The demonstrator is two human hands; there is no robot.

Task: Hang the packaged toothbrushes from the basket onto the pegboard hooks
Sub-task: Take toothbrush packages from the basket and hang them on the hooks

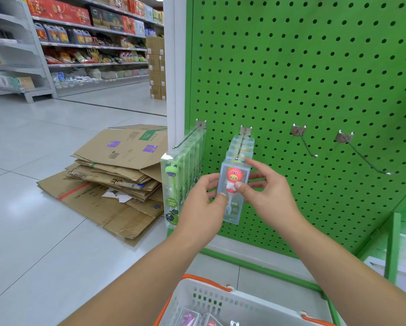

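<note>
Standing upright, toothbrush package [232, 184] faces outward.

Glossy clear plastic toothbrush pack [232, 184]; matt green perforated pegboard [314, 78]; shiny metal hooks [307, 147].

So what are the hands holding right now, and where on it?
Both hands hold the pink toothbrush pack: left hand pinches its left edge, right hand its right edge, thumbs on the front.

Left hand [203, 196] and right hand [265, 191] raised, fingers pinching.
</note>
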